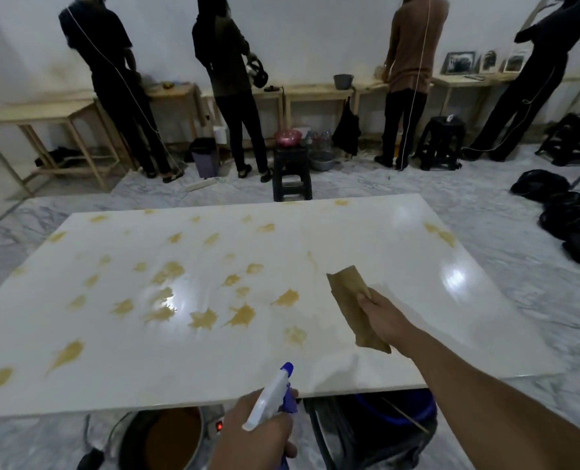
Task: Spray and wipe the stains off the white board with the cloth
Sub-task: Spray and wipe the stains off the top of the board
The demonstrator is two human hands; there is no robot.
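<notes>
We are looking down at the white board, which is lying flat and showing many yellow-brown stains on its middle and left parts. Our right hand is reaching over the board's right side, its fingers pinching the brown cloth, which is hanging just above the board. Our left hand is at the board's near edge, fingers wrapping around the spray bottle, whose blue tip is pointing at the board. A pot is sitting below the board's near edge.
</notes>
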